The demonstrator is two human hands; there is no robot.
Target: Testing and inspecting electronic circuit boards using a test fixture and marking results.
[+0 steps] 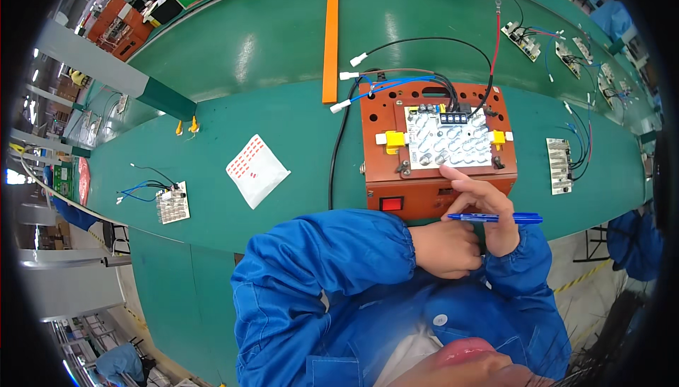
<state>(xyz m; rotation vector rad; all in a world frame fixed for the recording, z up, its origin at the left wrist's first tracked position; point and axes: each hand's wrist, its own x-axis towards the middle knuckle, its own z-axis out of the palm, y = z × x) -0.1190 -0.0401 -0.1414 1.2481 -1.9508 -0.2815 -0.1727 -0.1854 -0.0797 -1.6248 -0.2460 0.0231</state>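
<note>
My left hand (447, 249) is curled closed on nothing, resting at six o'clock of the orange test box (433, 148); my right hand (488, 206) pinches a blue pen (495, 218), forefinger pressing the white board (448, 137) seated on top; I judge I'm checking it; marking calls for a steady pen tip.

The box (437, 148) is rusty orange with a red switch (391, 204) and yellow clips (393, 141); its board (447, 138) is white and dotted. The pen (495, 218) is blue, the table (283, 125) green, the sleeves (332, 252) bright blue, the paper (257, 170) white with red marks.
</note>
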